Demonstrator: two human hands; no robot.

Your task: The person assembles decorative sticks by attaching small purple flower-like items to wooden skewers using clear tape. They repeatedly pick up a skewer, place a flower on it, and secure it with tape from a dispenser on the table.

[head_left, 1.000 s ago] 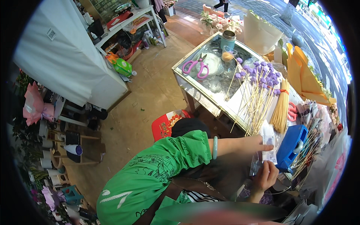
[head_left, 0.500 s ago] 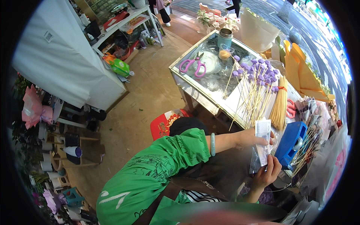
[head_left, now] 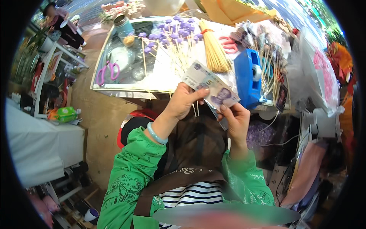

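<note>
A purple-grey banknote (head_left: 211,84) is stretched between my two hands in front of my brown apron. My left hand (head_left: 182,102), with a pale bangle at its wrist, pinches the note's left side under the thumb. My right hand (head_left: 237,119) grips its lower right corner between thumb and fingers. Below the note hangs a clear, shiny piece of film (head_left: 222,123), partly hidden by the note. Just right of the note, a blue tape dispenser (head_left: 246,78) stands on the table. Beyond my hands lie purple flower heads on thin sticks (head_left: 176,32).
A bundle of bare sticks (head_left: 214,49) tied in red lies beside red-handled scissors (head_left: 228,45). At the table's left are purple-handled scissors (head_left: 108,72) and a teal thermos (head_left: 124,28). Wrapped bouquets (head_left: 267,34) crowd the right. A person (head_left: 65,28) stands at the far left.
The view has swung to the right, centring my hands. The banknote, upright before, now slants flat and spread out, its printed face showing. Both hands still hold it.
</note>
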